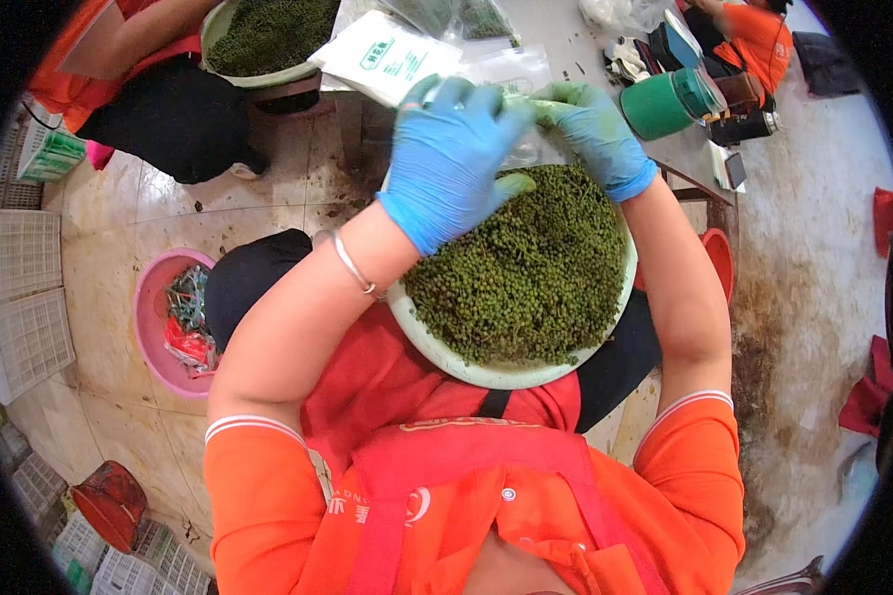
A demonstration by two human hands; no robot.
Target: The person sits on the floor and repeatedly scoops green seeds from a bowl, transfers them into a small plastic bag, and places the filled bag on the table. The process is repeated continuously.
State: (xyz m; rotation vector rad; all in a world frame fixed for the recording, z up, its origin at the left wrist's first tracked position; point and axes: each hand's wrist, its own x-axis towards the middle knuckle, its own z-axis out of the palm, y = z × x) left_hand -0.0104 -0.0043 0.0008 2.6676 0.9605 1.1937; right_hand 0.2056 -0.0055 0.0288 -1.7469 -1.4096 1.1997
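Both my hands wear blue gloves with green stains on the fingers. A clear plastic bag (527,153) with a printed front hangs between them, just past a pale round basin (446,364). My right hand (599,141) pinches the bag near its upper edge. My left hand (450,163) is at the bag's left side with its fingers curled and blurred by motion; its grip is partly hidden. Small green Sichuan peppercorns (521,275) on short stems fill the basin, which sits over my lap. The bag's contents are hard to make out.
A stack of white printed bags (387,56) lies on the metal table (558,44). Right of it stands a green cup (658,104). Another person's arm (130,41) is beside a second basin (223,22). A pink basin (149,327) of wrappers is on the floor near white crates (26,297).
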